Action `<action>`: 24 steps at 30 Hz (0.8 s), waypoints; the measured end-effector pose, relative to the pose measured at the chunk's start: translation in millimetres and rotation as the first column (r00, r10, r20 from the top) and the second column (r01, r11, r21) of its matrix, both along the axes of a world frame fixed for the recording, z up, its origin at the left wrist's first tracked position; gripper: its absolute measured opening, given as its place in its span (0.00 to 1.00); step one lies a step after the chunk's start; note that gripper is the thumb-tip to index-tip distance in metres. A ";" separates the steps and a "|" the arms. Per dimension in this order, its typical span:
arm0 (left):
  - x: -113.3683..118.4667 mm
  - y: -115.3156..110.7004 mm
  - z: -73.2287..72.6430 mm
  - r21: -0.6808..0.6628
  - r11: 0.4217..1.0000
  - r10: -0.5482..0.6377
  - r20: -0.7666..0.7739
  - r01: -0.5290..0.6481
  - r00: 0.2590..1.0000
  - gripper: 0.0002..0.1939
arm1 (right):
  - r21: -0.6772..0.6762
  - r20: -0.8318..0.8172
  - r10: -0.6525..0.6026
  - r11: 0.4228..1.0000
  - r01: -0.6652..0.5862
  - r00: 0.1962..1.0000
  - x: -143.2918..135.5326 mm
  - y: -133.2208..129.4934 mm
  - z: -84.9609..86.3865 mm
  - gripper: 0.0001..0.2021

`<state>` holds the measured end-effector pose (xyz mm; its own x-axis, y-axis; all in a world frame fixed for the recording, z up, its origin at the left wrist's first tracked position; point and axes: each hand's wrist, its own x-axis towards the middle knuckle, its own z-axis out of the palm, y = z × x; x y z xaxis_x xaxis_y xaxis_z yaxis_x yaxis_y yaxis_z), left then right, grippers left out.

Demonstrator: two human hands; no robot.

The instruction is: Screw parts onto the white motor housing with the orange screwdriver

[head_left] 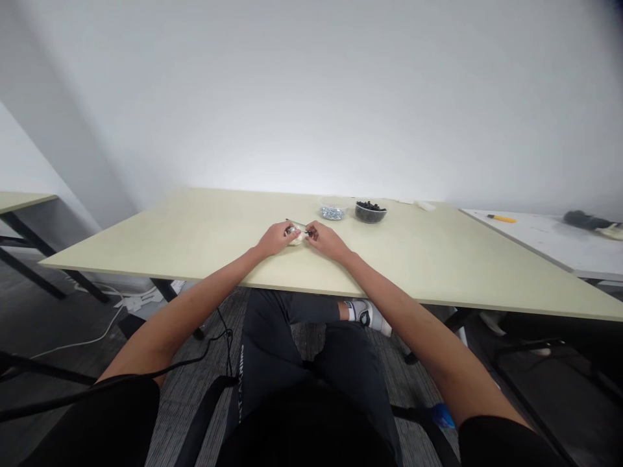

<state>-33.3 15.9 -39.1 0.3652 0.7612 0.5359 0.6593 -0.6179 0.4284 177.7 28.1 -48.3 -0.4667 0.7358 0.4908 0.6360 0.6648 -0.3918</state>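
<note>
Both my hands meet near the middle of the table, close to its front edge. My left hand (278, 239) is closed round a small pale, partly shiny piece (298, 239), whose kind I cannot make out. From the other side my right hand (325, 239) pinches a tiny dark part (307, 233) against or just beside that piece. Fingers cover much of both. Beyond my hands stand a clear bowl of small silvery hardware (333, 213) and, to its right, a clear bowl of small black parts (370, 211).
The pale yellow table (438, 259) runs up to a white wall. White scraps (424, 205) lie near its back edge. On the white table (540, 240) at right are an orange-handled tool (502, 218) and a dark object (581, 220). Cables (226, 334) hang below left.
</note>
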 end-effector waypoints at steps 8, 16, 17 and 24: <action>0.4 -1.5 1.4 -0.010 1.000 0.007 -0.011 -0.007 1.000 0.23 | 0.059 -0.013 -0.167 0.984 0.167 0.986 6.1 11.9 -6.1 0.05; 0.2 -0.5 -0.4 -0.004 1.000 0.015 -0.031 -0.015 0.999 0.23 | 0.034 -0.066 -0.142 0.989 0.145 0.988 7.5 12.1 -4.2 0.05; 0.2 -0.5 -0.6 -0.004 1.000 0.015 -0.032 -0.015 0.999 0.23 | 0.026 -0.070 -0.135 0.990 0.138 0.988 7.4 11.7 -3.9 0.05; 0.2 0.4 -0.2 -0.012 1.000 0.010 -0.035 -0.011 0.999 0.24 | -0.011 -0.105 -0.107 0.994 0.106 0.989 8.0 9.8 -2.3 0.05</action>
<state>-33.2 16.3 -39.3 0.3754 0.7713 0.5139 0.6804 -0.6059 0.4123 185.7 37.9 -50.6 -0.3315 0.7812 0.5290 0.6582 0.5932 -0.4636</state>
